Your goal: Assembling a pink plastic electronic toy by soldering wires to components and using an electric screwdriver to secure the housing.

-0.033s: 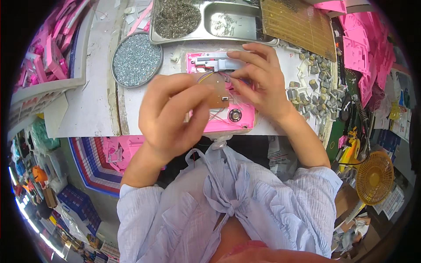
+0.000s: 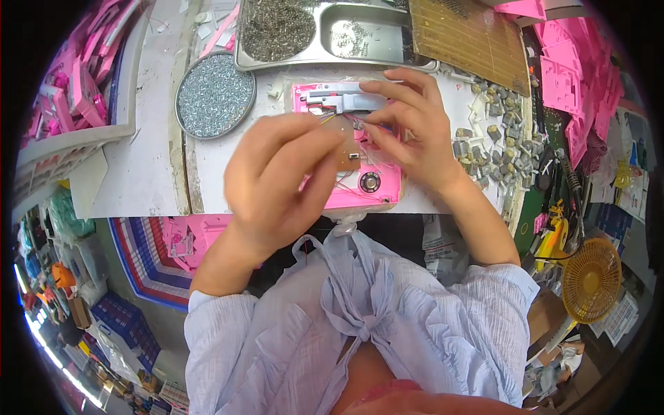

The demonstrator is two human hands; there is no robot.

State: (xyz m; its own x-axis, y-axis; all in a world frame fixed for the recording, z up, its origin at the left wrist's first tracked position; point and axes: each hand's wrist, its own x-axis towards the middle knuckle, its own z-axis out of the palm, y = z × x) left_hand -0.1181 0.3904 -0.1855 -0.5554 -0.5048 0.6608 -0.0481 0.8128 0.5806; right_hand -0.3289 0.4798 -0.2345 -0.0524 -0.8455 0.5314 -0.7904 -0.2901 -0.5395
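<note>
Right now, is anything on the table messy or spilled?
A bit messy: the little grey blocks lie in a loose jumble on the right of the white table, while the silvery bits sit inside a round dish. I can't tell whether the blocks spilled.

Over my remote feed I saw the left hand point(image 2: 280, 176) at a brown circuit board point(image 2: 350, 158), its grip hidden from me. The right hand point(image 2: 413, 128) curled over a pink casing point(image 2: 384, 194), near a grey part point(image 2: 361, 102); screws point(image 2: 216, 93) filled a round dish point(image 2: 178, 114).
</note>
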